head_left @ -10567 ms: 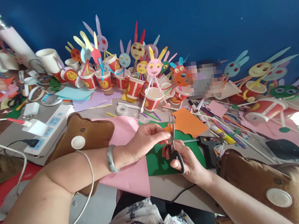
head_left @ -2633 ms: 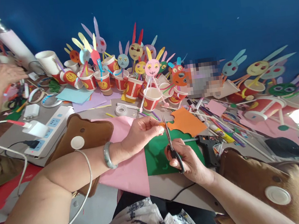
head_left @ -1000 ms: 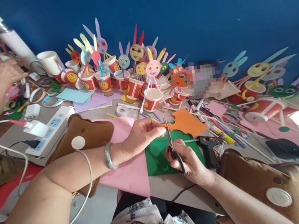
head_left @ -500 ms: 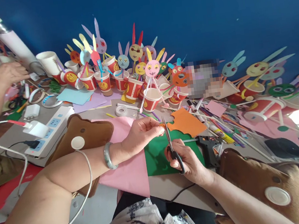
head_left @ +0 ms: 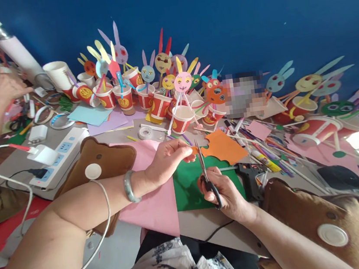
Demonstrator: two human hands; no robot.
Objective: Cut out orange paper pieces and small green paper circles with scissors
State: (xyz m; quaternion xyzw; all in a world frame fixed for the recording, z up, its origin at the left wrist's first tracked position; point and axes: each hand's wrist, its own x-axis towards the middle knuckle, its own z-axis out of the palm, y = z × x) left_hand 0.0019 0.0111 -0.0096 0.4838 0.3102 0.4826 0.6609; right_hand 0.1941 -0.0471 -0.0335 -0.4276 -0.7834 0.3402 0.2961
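My left hand (head_left: pixel 171 159) pinches a small piece of orange paper (head_left: pixel 195 150) between thumb and fingertips. My right hand (head_left: pixel 224 190) is wrapped round the black handles of a pair of scissors (head_left: pixel 202 166), whose blades point away from me and look almost closed beside the orange piece. Just right of the blades lies a larger orange sheet (head_left: pixel 228 146) with scalloped cut edges. Under both hands are a green sheet (head_left: pixel 188 188) and a pink sheet (head_left: pixel 153 212) on the table. Whether the blades touch the paper I cannot tell.
Paper cups (head_left: pixel 182 119) with paper rabbit figures line the blue wall. Right of my hands lie a black glue gun (head_left: pixel 250 180), several pens, and a brown cushion (head_left: pixel 316 213). On the left are a power strip (head_left: pixel 65 153), a white cable (head_left: pixel 107 204) over my forearm, and another person's hand (head_left: pixel 5 88).
My left hand has drawn slightly left with the small orange piece, away from the blades. The scissors have hardly moved. At the far left the other person's hand has shifted a little.
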